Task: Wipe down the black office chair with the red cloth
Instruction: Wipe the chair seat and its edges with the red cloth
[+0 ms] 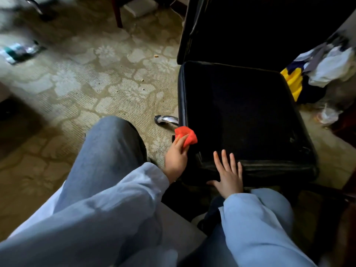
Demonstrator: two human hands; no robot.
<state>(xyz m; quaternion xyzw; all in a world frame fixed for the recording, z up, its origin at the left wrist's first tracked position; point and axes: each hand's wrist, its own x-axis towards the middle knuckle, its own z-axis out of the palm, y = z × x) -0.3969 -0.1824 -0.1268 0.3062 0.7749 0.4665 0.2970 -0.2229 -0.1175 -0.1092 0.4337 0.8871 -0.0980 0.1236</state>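
Right hand (229, 177) flat on chair (240, 112), left hand (176, 158) gripping cloth (188, 134)

A floral-patterned carpet (107, 79) lies left; yellow-and-white clothes (316, 74) are heaped right.

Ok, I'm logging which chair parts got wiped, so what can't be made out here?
Head view:
Backrest: too dark, cut off by the top edge.
Chair base: hidden under the seat; only one chrome leg shows.
Red cloth: bunched in the left hand, size unclear.
Object on the floor: motion-blurred.
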